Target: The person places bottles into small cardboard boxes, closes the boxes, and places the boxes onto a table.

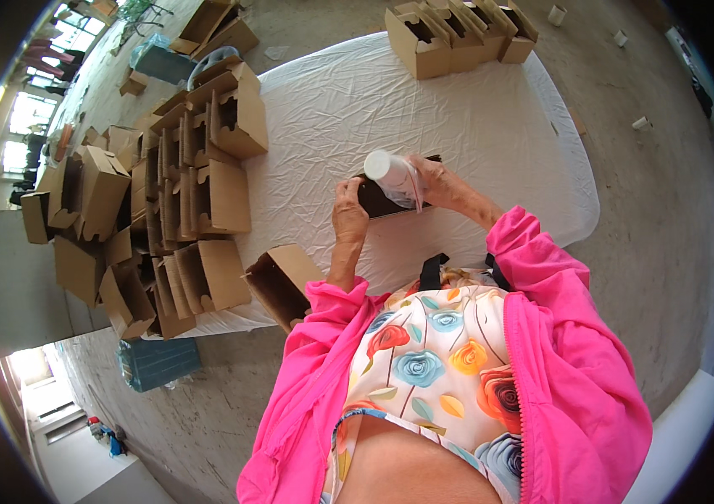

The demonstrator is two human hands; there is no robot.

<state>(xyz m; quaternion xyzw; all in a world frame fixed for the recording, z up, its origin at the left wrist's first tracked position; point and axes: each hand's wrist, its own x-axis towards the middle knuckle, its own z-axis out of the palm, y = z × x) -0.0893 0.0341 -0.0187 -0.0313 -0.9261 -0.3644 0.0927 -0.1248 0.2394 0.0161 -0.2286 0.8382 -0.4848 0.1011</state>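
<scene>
A white round-topped container (379, 165), partly wrapped in clear plastic film, is tilted over a small box (382, 202) with a dark interior. My right hand (441, 182) is closed around the container's right side and the film. On the box's left end my left hand (349, 210) has its fingers curled over the rim, the thumb side toward me. The container's lower part is covered by film and fingers, so its full shape cannot be made out. Just left of my left forearm stands an open brown cardboard box (294, 273).
Many open cardboard boxes (226, 197) crowd the left side of the table, which is covered with a white wrinkled sheet (331, 109). A row of open boxes (424, 55) stands at its far edge. Blue wrapped bundles (159, 363) lie on the floor beyond the left side.
</scene>
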